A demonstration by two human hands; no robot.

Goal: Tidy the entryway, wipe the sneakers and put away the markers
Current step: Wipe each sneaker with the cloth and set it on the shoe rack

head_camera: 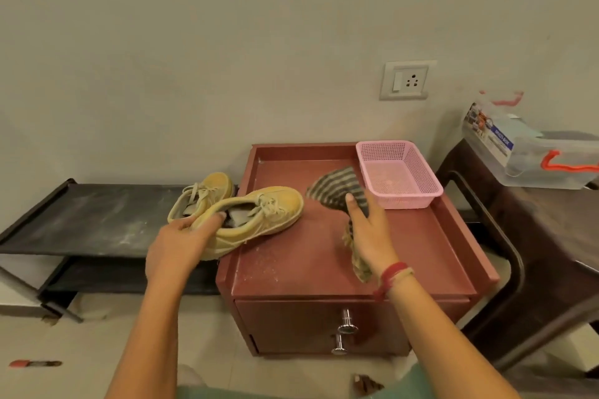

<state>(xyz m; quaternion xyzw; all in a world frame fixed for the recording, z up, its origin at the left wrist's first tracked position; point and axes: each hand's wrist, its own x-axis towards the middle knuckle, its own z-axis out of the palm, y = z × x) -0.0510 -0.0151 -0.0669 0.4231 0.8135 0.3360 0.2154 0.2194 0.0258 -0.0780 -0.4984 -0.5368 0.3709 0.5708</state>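
Note:
Two yellow sneakers are in view. The nearer sneaker (259, 217) lies at the left edge of the reddish cabinet top (298, 256), and my left hand (181, 246) grips it at the heel, fingers inside the opening. The second sneaker (202, 194) sits behind it on the black shoe rack (81, 217). My right hand (369, 230) holds a striped grey cloth (337, 188) over the cabinet top, one end hanging below my palm. A red marker (34, 363) lies on the floor at the lower left.
An empty pink mesh basket (400, 172) stands at the cabinet's back right corner. The cabinet has a drawer with metal knobs (346, 324). A dark table (534, 236) on the right carries a clear plastic box (531, 152). A wall socket (407, 79) is above.

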